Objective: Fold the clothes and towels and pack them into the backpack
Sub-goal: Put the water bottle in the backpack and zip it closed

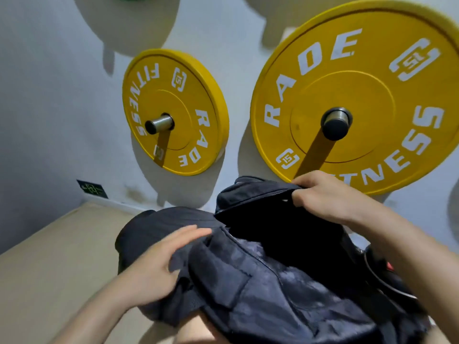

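Dark backpack (285,289), open at top, mottled, perhaps camouflage

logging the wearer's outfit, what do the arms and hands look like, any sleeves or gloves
No sleeves show on either arm up to the frame edge. The left hand and right hand wear no gloves; no watch, ring or band is visible.
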